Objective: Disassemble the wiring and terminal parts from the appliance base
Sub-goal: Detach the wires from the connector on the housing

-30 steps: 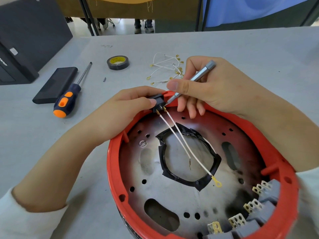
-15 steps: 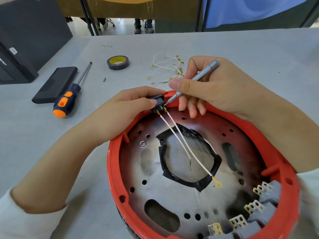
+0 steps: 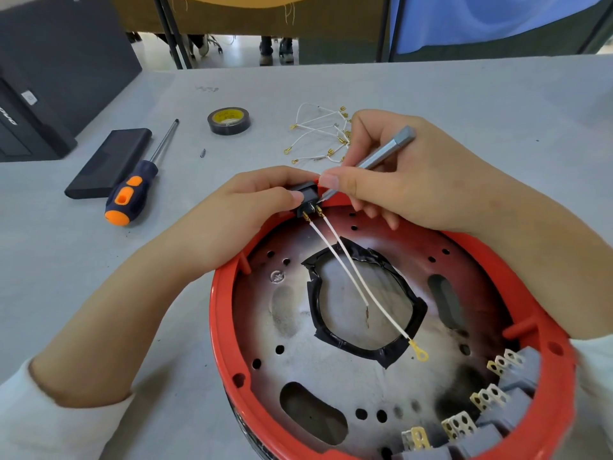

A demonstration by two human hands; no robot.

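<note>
The left hand (image 3: 252, 207) pinches the small black plastic switch (image 3: 306, 197) at the red round appliance base (image 3: 222, 327) rim; the right hand (image 3: 408, 184) fingers grip a thin grey metal screwdriver (image 3: 384, 154) beside it.

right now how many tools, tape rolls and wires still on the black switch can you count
Tools: 2, the grey driver in the right hand and the orange-handled screwdriver on the table
Tape rolls: 1
White wires on the black switch: 2
Total: 5
</note>
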